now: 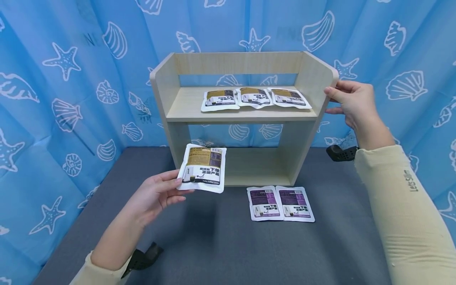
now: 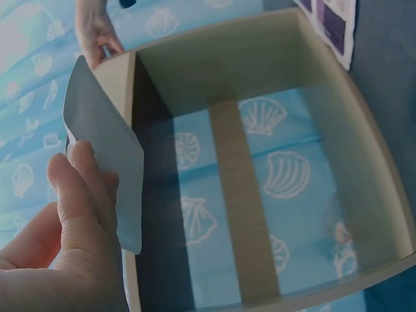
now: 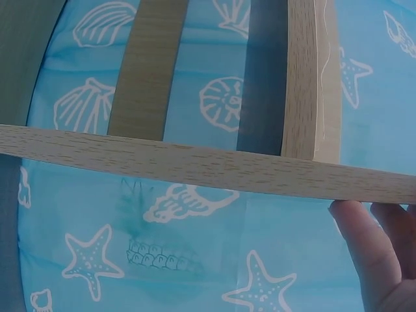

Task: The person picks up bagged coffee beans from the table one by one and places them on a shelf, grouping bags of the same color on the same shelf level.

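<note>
My left hand [image 1: 158,194] pinches a white, gold and purple sachet [image 1: 203,168], thumb in front, before the shelf's lower left side. In the left wrist view the sachet [image 2: 107,156] shows its plain back. A small pale-wood shelf unit [image 1: 242,118] stands at the back of the table. At its right side panel [image 3: 214,170], my right hand [image 1: 356,105] holds the upper edge, fingertips partly hidden behind it. On the upper board three gold-and-white sachets [image 1: 253,97] lie side by side toward the right. Two purple-and-white sachets [image 1: 281,204] lie on the table, touching each other.
The dark grey tabletop [image 1: 221,249] carries the shelf. Around it hangs a blue curtain [image 1: 89,79] with white shells and starfish, close behind the unit. The unit's lower compartment [image 1: 253,158] has an open back, with the curtain visible through it.
</note>
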